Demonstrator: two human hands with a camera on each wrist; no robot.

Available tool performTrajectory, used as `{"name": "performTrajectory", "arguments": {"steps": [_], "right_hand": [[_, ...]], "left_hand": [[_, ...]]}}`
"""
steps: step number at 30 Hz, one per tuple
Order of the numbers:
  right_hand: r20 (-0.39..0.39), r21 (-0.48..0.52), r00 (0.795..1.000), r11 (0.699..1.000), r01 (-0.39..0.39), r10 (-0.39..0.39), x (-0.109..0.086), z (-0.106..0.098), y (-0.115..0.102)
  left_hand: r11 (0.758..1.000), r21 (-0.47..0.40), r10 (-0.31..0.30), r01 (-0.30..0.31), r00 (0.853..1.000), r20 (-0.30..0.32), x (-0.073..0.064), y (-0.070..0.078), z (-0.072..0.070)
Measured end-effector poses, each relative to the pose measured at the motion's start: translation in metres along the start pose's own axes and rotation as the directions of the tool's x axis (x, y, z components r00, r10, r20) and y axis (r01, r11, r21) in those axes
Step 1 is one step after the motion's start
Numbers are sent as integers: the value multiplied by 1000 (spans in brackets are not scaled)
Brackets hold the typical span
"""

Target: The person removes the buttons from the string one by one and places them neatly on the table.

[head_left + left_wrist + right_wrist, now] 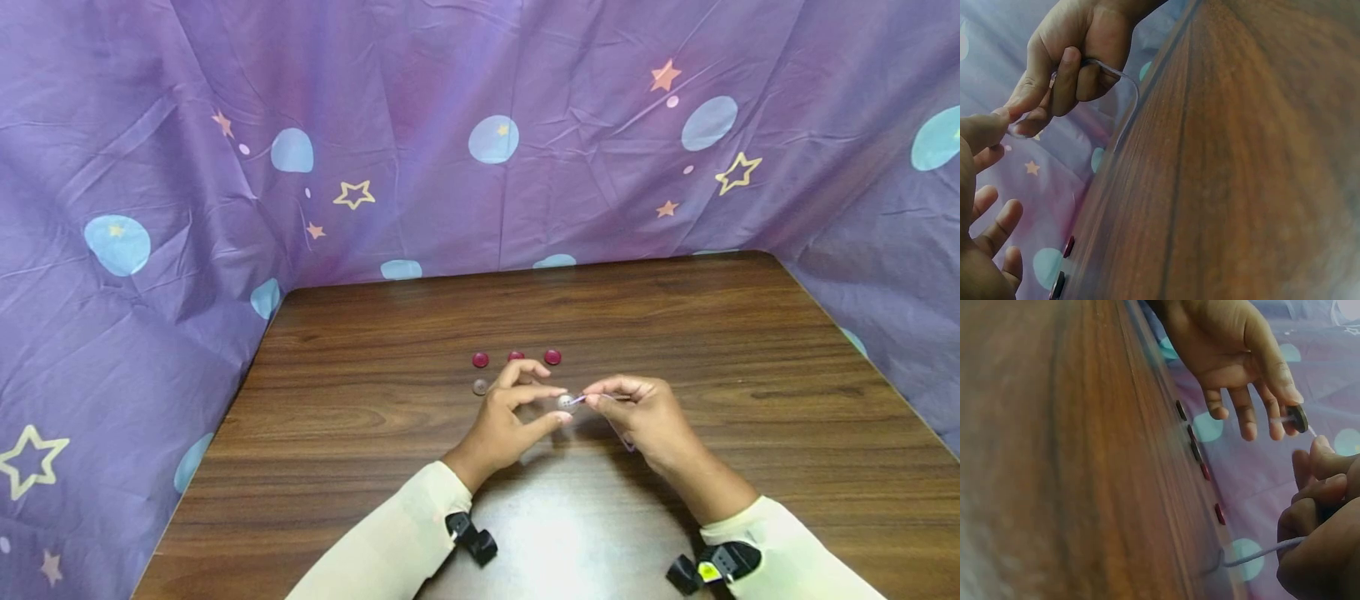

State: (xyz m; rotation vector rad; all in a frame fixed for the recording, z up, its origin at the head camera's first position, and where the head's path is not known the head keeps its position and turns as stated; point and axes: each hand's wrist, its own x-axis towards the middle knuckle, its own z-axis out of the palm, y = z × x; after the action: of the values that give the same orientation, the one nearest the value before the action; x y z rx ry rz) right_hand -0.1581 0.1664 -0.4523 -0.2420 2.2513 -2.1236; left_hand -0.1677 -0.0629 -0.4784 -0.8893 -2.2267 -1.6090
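A held button [565, 402], greyish in the head view and dark at its edge in the right wrist view, is up above the table [337, 375]; all places here are taken from it. To its left, the left hand [504, 422] pinches it by the rim between thumb and index finger, remaining fingers loosely spread. To its right, the right hand [654, 422] grips a pale purple string [1261, 552] between thumb and forefinger, other fingers curled inward. The string passes through the held button, pale bits showing on both faces; a slack length drops below the right hand, lower than the button. Whether its end touches the wood, cannot tell. Beyond the button, three red buttons [552, 357] lie in a row, the middle one partly behind the left fingers. Two dark buttons [1180, 410] lie near the red ones; the head view shows just one, left of the held button, beside the left hand. Nearer the person than the button: cream sleeves [390, 533], black gear [471, 537] at each cuff. Far beyond it, a purple curtain [420, 100] with stars and blue rounds.
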Motion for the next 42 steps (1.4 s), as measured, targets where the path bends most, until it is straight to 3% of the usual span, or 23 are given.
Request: {"name": "performTrajectory", "arguments": {"steps": [6,33,42], "right_hand": [[-43,-34,998,998,43,-45,1,-3,0],[-111,45,994,999,-3,8,5,-16,-9],[-121,71,992,997,-12,21,6,-18,-9]], "left_hand": [[1000,9,-13,13,1000,-3,0,0,0],[1000,2,3,-3,1000,-16,0,0,-1],[997,18,-76,77,996,-47,2,-2,-2]]}}
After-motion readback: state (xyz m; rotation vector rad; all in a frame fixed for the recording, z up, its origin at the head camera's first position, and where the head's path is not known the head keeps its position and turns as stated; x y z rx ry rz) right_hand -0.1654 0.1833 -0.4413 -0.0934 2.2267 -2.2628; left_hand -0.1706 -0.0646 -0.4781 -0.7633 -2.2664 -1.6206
